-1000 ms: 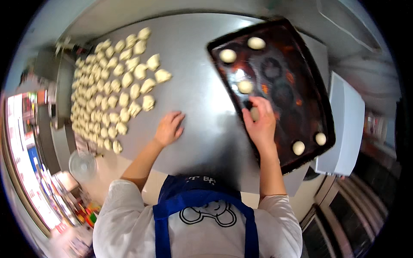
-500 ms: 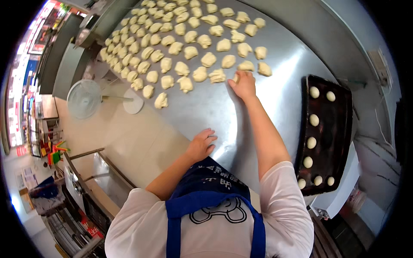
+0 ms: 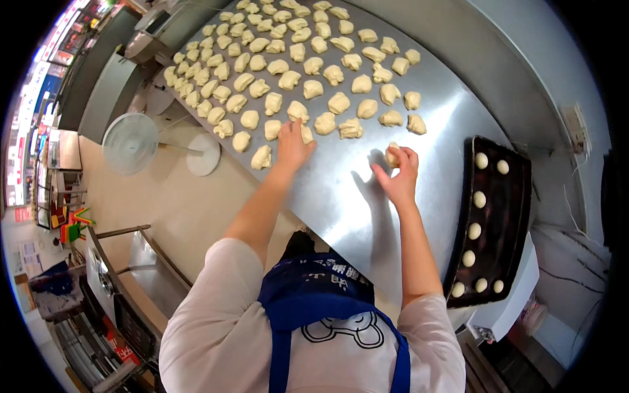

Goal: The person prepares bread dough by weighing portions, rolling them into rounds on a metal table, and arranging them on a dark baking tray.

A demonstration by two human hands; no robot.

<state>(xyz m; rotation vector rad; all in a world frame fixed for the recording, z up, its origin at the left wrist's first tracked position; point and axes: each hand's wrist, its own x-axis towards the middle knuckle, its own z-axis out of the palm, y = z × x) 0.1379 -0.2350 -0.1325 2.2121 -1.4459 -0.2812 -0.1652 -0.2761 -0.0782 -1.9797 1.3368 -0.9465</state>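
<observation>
My right hand (image 3: 401,175) is over the metal table (image 3: 341,196), with a pale piece of dough (image 3: 392,155) pinched between thumb and fingers. Further left, my left hand (image 3: 293,145) reaches to the near edge of the spread of dough pieces. Its fingers and thumb close round another dough piece (image 3: 306,135), which is partly hidden by the hand. Many more rough, cream-coloured dough lumps (image 3: 339,103) lie apart from each other across the far and left parts of the table.
On the right rests a dark baking tray (image 3: 504,223) with several smooth round dough balls (image 3: 479,199) on it. A wall (image 3: 524,78) borders the table at far right. Off the table's left edge, a white standing fan (image 3: 131,144) and a metal-framed rack (image 3: 157,268) occupy the floor.
My right hand has lifted a dough piece from the spread and come nearer, slightly right. My left hand has gone forward from the table's near edge to a dough piece.
</observation>
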